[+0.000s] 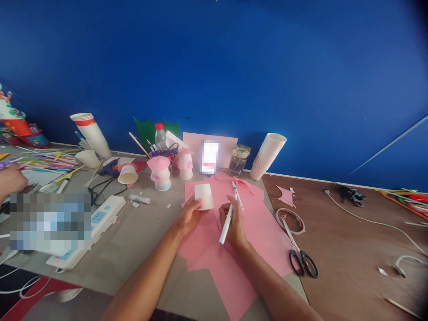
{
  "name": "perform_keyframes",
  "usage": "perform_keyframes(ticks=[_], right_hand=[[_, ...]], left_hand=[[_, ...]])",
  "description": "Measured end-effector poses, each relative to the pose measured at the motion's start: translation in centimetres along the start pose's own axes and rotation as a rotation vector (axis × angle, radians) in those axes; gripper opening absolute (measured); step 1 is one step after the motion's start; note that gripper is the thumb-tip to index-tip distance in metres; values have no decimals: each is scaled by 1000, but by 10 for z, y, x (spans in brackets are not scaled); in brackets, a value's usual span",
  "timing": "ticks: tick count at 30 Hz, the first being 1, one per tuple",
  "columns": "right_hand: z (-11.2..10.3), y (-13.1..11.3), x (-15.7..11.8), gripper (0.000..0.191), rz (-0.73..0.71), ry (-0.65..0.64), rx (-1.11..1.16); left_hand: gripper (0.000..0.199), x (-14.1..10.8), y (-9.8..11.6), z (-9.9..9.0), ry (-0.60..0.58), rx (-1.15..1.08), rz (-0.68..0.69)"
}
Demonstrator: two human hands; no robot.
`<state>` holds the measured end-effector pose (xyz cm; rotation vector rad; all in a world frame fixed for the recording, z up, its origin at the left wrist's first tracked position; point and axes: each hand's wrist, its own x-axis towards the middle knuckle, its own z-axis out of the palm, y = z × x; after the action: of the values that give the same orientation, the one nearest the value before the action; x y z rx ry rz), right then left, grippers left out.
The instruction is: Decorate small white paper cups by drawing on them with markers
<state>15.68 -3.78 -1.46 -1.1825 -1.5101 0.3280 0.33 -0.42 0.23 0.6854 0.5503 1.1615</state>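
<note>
Pinched at its lower left by my left hand is a small white paper piece; whether it is a flat card or the side of a cup, I cannot tell. To its right, my right hand is closed around a white marker whose blue-tipped end points down toward me. Both hands are above large, overlapping sheets of pink paper. Another white pen lies on the paper just beyond my right hand. Decorated pink-and-white cups stand beyond my left hand.
A lit phone leans at the back, beside a lidded jar and stacked paper cups. Scissors and a tape roll lie right. Leftward are a power strip, a glue gun and another person's hand.
</note>
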Motion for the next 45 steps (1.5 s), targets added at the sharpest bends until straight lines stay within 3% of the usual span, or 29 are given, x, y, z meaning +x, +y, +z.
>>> perform_keyframes(ticks=[5, 9, 19, 25, 31, 36, 41, 45], right_hand=[[5, 15, -5, 55, -104, -154, -274], [7, 16, -10, 66, -164, -260, -436], [4, 13, -9, 78, -108, -316, -541], [4, 11, -9, 76, -53, -346, -555], [2, 8, -3, 48, -81, -195, -409], [-7, -2, 3, 32, -107, 49, -27], [-16, -21, 1, 33, -117, 53, 182], [-19, -31, 3, 18, -151, 45, 230]], left_hand=[[32, 3, 6, -3, 153, -122, 10], [35, 6, 7, -6, 204, -143, 14], [38, 6, 1, -8, 142, -82, 20], [39, 5, 0, -7, 119, -40, 27], [32, 3, 0, -6, 111, -47, 20], [32, 2, 0, -6, 103, 17, 29], [27, 0, 1, 0, 34, 117, 34], [21, -2, 2, 5, -16, 152, 29]])
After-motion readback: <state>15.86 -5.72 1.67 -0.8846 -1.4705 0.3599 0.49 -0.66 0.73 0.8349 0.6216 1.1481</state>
